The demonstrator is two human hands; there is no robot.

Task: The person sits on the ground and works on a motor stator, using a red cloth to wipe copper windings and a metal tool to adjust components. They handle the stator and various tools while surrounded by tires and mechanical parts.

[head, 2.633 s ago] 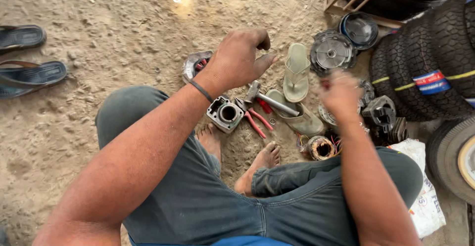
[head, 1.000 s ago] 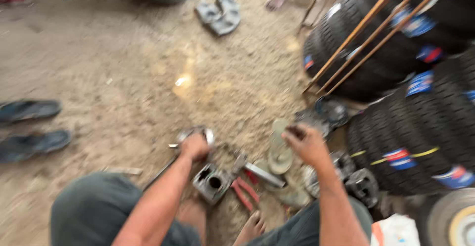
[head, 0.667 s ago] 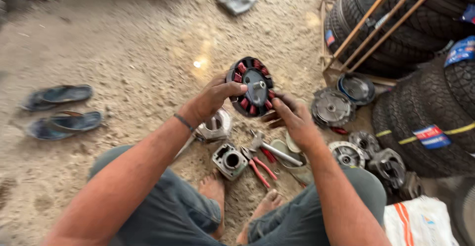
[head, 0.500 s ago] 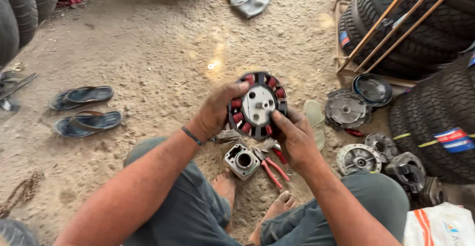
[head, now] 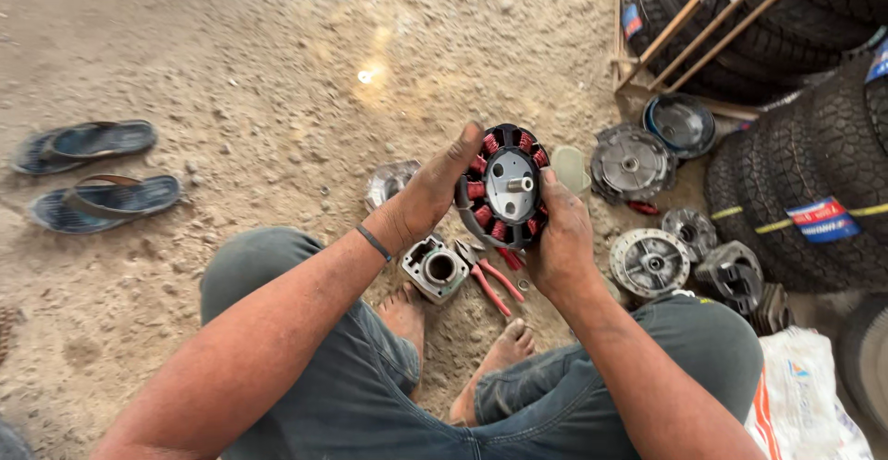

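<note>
We see both hands raised above the lap, closed on a round black stator ring with copper-red wound coils and a grey metal hub (head: 504, 187). The left hand (head: 427, 196) clamps its left rim, thumb stretched up along the top edge and fingers hidden behind. The right hand (head: 560, 238) wraps the right and lower rim, thumb pressed on the front face near the hub. The ring is tilted with its face toward us, held clear of the ground.

Below it, on the sandy dirt floor (head: 277, 72), lie a grey metal engine cylinder block with a round bore (head: 436, 268) and red-handled pliers (head: 490, 280), just beyond the two bare feet (head: 453, 349). A shiny metal cover (head: 390, 183) sits just left of the left wrist.

To the right the space is crowded: a dark round finned metal plate (head: 630, 163), a black dish-shaped cover (head: 680, 124), a silver wheel hub (head: 649, 262), and a smaller grey casting (head: 736, 275), all backed by stacked black rubber tyres (head: 814, 164) and a rack of wooden slats (head: 684, 25). A white printed plastic bag (head: 800, 404) lies near right.

To the far left the ground opens wide, with only a pair of blue flip-flops (head: 97, 173) well apart from the hands.
</note>
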